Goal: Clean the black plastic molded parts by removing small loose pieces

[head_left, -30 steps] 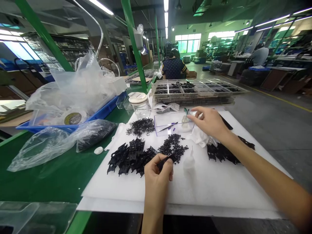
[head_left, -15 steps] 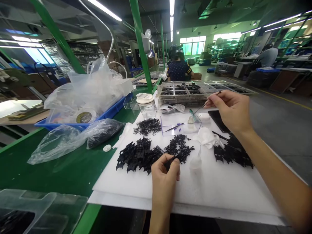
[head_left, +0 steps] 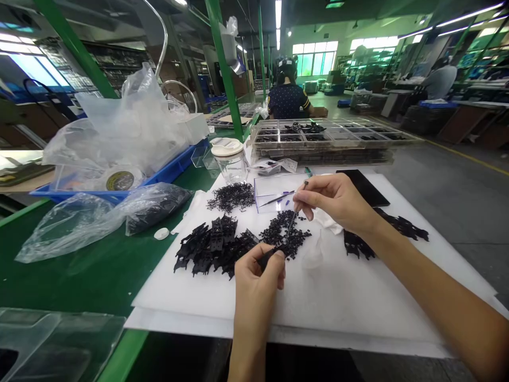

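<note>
My left hand (head_left: 256, 276) pinches a small black plastic part (head_left: 268, 257) over the white foam sheet. My right hand (head_left: 336, 204) grips a thin, pointed, dark-ended tool (head_left: 291, 222), its tip slanting down to the part. Beyond my left hand lie a heap of flat black plastic parts (head_left: 217, 241) and a scatter of tiny black pieces (head_left: 274, 229). A pile of thin black pieces (head_left: 231, 196) sits farther back. To the right of my left hand is a small translucent bottle with a narrow tip (head_left: 313, 257). More flat black parts (head_left: 358, 245) lie partly behind my right arm.
Behind the piles stand a clear box (head_left: 258, 187) holding a dark pointed tool, and a lidded clear jar (head_left: 231, 165). Stacked compartment trays (head_left: 338, 139) are at the back, a black slab (head_left: 363, 187) at right. Plastic bags fill a blue tray (head_left: 167, 172) at left. A person (head_left: 288, 101) sits beyond.
My right hand has come down and left, bringing the tool's tip to the part in my left hand. The left hand keeps its pinch; the view has shifted slightly.
</note>
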A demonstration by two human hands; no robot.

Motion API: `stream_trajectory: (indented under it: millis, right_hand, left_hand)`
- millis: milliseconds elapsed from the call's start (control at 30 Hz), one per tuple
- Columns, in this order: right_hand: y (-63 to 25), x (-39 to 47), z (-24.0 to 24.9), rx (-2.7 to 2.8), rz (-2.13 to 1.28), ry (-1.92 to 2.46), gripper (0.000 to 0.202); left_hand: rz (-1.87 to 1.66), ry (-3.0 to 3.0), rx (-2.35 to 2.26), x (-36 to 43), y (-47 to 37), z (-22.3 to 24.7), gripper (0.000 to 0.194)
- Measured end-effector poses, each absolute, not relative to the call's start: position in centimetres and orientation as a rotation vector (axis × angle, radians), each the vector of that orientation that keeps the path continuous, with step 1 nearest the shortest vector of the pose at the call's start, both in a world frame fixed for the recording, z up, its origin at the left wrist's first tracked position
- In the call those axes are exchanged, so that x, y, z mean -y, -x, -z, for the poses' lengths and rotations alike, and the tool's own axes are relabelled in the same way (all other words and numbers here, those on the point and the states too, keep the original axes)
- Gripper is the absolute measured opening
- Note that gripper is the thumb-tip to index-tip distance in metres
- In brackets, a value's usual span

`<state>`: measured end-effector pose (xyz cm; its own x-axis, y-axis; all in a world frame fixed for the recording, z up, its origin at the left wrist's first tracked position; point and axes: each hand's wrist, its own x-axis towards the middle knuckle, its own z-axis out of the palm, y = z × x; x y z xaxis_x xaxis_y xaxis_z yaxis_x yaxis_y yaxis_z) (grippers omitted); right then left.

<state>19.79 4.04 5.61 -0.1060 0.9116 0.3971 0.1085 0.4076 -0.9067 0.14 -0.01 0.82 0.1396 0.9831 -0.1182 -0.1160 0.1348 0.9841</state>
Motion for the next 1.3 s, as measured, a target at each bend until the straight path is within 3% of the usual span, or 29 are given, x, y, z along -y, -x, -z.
stream_trajectory:
  millis: [1300]
  right_hand:
    - [-20.07,-4.02,-5.36,1.54,-0.988,0.86,0.018]
  left_hand:
    - [-1.079,-1.061,-1.064,0.02,-0.05,-0.48,0.023]
